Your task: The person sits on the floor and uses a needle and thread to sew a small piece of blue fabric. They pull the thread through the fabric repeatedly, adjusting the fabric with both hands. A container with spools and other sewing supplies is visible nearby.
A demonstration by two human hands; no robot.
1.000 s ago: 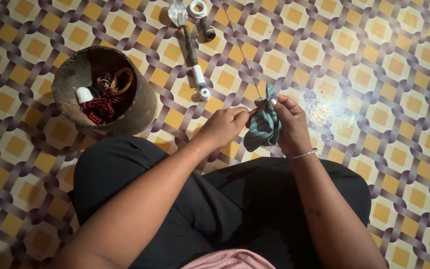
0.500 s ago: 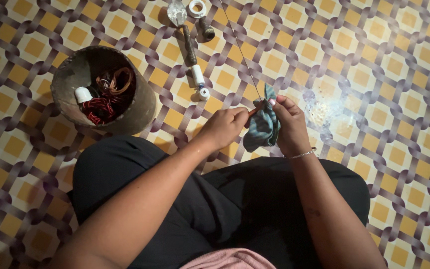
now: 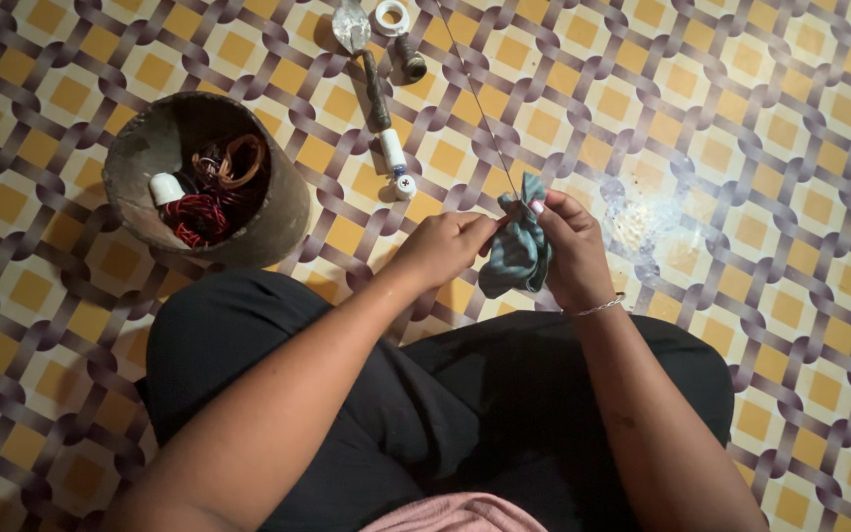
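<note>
I sit on a tiled floor with a small teal cloth piece held between both hands above my lap. My right hand grips the cloth from the right, with a thin bracelet at its wrist. My left hand pinches the cloth's upper edge from the left. A thin thread runs from the pinch point up and away to the top of the view.
A round brown basket with red and brown yarn and a white spool stands at the left. White thread spools, a dark stick-like tool, a tape ring and a small shiny object lie on the patterned yellow floor ahead.
</note>
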